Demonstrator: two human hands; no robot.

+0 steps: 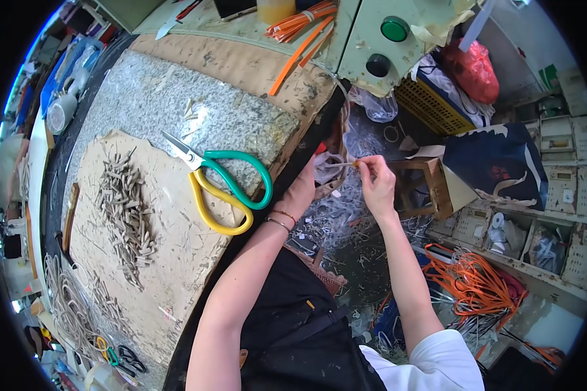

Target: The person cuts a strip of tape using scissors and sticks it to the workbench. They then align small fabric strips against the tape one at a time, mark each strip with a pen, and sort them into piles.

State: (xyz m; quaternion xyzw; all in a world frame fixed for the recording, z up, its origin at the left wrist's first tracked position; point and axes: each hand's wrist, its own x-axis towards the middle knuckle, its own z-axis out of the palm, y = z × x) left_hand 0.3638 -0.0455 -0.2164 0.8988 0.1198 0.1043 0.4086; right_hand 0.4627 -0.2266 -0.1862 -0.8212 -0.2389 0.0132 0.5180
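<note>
Beyond the bench edge, my left hand (301,189) reaches down beside the wood; its fingertips are partly hidden by the edge. My right hand (377,184) is raised over the littered floor, thumb and fingers pinched on the end of a thin pale strip (338,165). The strip runs left toward my left hand. What my left fingers hold, if anything, is hard to see. On the bench lie scissors (225,189) with one green and one yellow handle, blades slightly apart. A heap of short grey-brown pieces (125,215) sits on the board to their left.
A stone slab (195,104) covers the back of the bench. Orange strips (300,55) hang near a machine with a green button (394,29). At right are a wooden stool (437,189), a dark bag (496,163), bins (564,195) and an orange strip bundle (473,283).
</note>
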